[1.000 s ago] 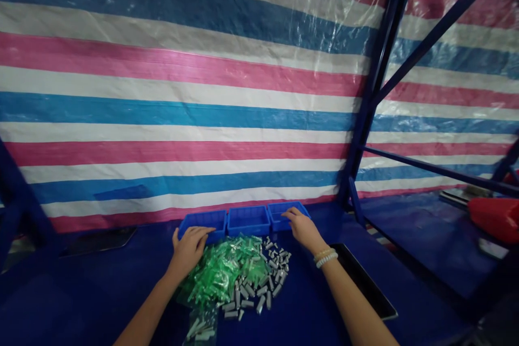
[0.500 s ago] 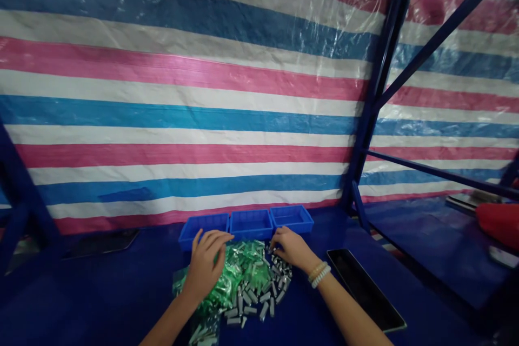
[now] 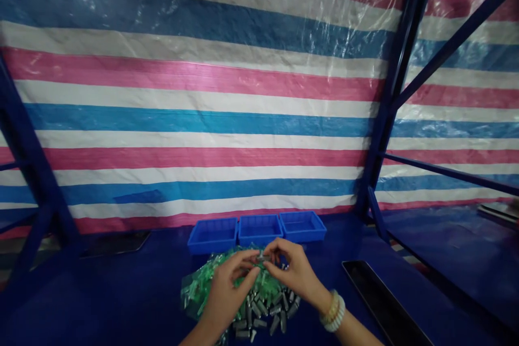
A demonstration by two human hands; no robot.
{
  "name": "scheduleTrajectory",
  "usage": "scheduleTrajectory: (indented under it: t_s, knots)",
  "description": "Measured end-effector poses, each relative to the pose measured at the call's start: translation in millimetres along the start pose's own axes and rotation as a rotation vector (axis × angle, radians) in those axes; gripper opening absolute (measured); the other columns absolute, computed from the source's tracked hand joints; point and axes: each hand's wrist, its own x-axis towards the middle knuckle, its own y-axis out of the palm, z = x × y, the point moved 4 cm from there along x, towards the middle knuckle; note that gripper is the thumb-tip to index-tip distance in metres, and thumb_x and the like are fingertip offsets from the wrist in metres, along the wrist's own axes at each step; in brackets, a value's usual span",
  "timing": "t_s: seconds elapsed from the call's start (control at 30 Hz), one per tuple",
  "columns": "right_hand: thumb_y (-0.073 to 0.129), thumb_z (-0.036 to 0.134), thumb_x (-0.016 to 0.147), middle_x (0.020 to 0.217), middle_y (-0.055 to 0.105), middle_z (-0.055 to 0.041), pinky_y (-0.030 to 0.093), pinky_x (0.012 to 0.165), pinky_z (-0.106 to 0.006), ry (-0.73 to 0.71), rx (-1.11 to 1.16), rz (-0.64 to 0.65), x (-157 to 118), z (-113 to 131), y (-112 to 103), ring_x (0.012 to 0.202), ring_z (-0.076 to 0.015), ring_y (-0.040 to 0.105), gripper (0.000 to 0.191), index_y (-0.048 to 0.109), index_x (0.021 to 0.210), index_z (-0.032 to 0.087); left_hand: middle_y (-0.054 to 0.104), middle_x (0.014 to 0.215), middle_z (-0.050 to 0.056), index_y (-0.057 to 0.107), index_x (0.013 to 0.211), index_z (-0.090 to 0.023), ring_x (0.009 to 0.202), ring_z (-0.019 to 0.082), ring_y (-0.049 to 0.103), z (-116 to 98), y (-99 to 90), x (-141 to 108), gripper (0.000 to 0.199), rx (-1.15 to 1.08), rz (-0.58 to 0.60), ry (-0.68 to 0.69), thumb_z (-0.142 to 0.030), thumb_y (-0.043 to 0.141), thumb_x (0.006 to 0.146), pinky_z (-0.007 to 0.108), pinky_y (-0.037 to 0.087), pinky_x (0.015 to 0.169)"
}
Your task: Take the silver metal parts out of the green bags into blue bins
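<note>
My left hand (image 3: 232, 284) and my right hand (image 3: 298, 272) meet fingertip to fingertip over a pile of small parts. Pinched between them is a small silvery piece (image 3: 263, 258); its exact kind is too small to tell. Beneath lie green pieces in clear plastic bags (image 3: 206, 278), partly covered by my left hand. Loose grey metal cylinders (image 3: 275, 311) are scattered on the near and right side of the pile, several close under my right wrist. Pale beaded bracelets (image 3: 334, 312) circle that wrist.
Three blue trays (image 3: 259, 230) stand in a row behind the pile on the blue table (image 3: 133, 297). A dark flat device (image 3: 381, 303) lies to the right, another dark flat object (image 3: 117, 243) at the back left. Blue metal posts (image 3: 385, 113) and striped sheeting (image 3: 203, 119) border the table.
Both hands have come together over the pile. My left hand has moved right and closed from a loose spread; my right hand has lifted from the metal parts. The view has shifted slightly left.
</note>
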Motion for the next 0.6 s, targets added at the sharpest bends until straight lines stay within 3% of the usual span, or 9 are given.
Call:
scheduleTrajectory:
  t_s: [0.2,0.3,0.43,0.6]
  knots:
    - [0.070,0.024,0.079,0.073,0.061,-0.0009,0.047,0.063,-0.027,-0.116,-0.024,0.016,-9,23,5,0.070,-0.0161,0.057,0.005,0.069,0.084,0.023,0.076,0.087,0.007,0.072,0.093,-0.020,0.079,0.024,0.072,4,12.0,-7,0.026,-0.202,0.160,-0.192,-0.038,0.066,0.077,0.036,0.059,0.075]
    - [0.070,0.024,0.079,0.073,0.062,-0.0012,0.046,0.064,-0.027,-0.089,0.016,-0.004,-8,21,3,0.070,-0.0158,0.057,0.006,0.069,0.085,0.023,0.076,0.084,0.007,0.072,0.095,-0.018,0.080,0.024,0.072,3,6.6,-8,0.029,-0.224,0.091,-0.239,-0.039,0.068,0.074,0.037,0.058,0.078]
    - [0.072,0.025,0.076,0.076,0.064,-0.0013,0.047,0.064,-0.026,0.080,0.211,-0.069,-7,3,9,0.068,-0.0146,0.058,0.011,0.065,0.082,0.019,0.075,0.094,0.008,0.070,0.098,-0.019,0.091,0.023,0.071,-6,-3.1,-8,0.024,-0.159,-0.060,-0.113,-0.030,0.065,0.078,0.037,0.057,0.086]
    - [0.076,0.035,0.072,0.085,0.068,-0.0026,0.052,0.072,-0.028,0.217,0.582,-0.026,-8,-12,24,0.080,-0.0185,0.066,0.025,0.059,0.083,0.020,0.075,0.098,0.006,0.070,0.098,-0.022,0.094,0.022,0.070,-13,-5.9,-9,0.020,-0.057,-0.068,0.102,-0.022,0.061,0.081,0.035,0.057,0.087]
